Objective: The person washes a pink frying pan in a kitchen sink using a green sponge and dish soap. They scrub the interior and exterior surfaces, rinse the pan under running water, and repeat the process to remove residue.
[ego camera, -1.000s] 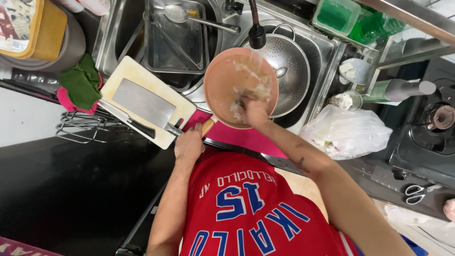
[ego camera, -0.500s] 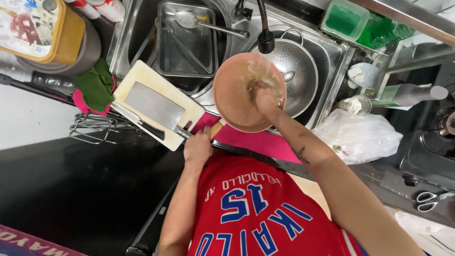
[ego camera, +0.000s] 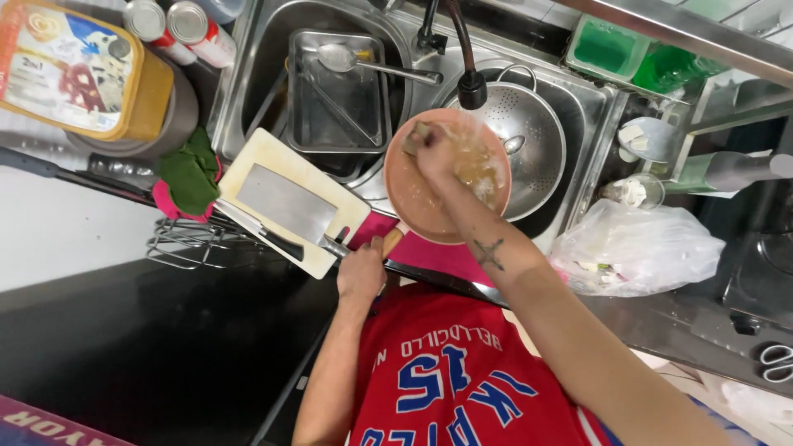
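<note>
Okay, pan (ego camera: 429,194): round, pinkish-brown, soapy inside, held tilted over the sink (ego camera: 273,49) edge.
Right hand (ego camera: 431,149): inside the pan, fingers curled tight on a sponge (ego camera: 413,136).
Left hand (ego camera: 361,271): below the pan, fingers wrapped round its wooden handle (ego camera: 391,241).
Colander (ego camera: 529,140): behind the pan, touching or not, cannot tell.
Cutting board (ego camera: 273,153): left of the pan, cleaver (ego camera: 285,202) lying on it.
Plastic bag (ego camera: 636,248): right of the pan.
</note>
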